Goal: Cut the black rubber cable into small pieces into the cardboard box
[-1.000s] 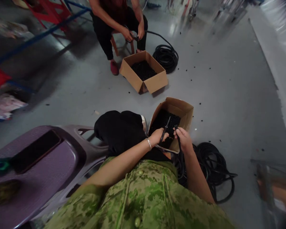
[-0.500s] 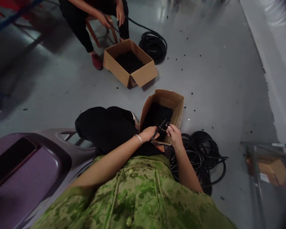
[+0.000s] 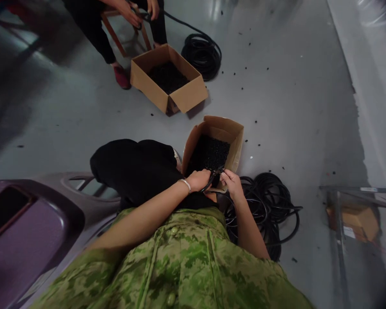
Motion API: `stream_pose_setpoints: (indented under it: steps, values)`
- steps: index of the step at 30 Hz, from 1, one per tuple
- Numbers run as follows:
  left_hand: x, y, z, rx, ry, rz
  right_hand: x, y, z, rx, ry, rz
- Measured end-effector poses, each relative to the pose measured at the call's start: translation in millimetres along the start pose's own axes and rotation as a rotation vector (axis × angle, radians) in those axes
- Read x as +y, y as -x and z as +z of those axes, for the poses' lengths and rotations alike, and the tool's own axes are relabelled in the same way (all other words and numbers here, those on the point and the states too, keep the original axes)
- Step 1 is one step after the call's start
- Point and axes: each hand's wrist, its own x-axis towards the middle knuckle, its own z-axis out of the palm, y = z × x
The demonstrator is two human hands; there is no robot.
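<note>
My left hand, with a silver bracelet at the wrist, is closed around a long thin black piece. Whether this is tubing or a tool's handle, I cannot tell. My right hand pinches something dark at its fingertips, too small to name. Both hands meet over the near edge of an open cardboard box. Inside it lies a heap of small black pieces. Just right of my right forearm, a tangled coil of black tubing rests on the floor.
A seated co-worker's hands hold black tubing above another cardboard box of black pieces. Beside that box lies a second black coil. A purple chair with a phone stands left; a metal frame stands right.
My hands have come closer together, and the long black piece no longer points up over the box. The co-worker's hands have shifted along the tubing. The whole view has moved slightly.
</note>
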Motion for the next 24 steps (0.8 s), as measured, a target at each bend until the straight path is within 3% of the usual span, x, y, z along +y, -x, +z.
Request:
stream_pose_setpoints:
  steps: [24]
  values:
    - [0.9,-2.4,-1.4,0.017,0.047,0.033,-3.3,-0.4,-1.0,-0.021,0.050,-0.014]
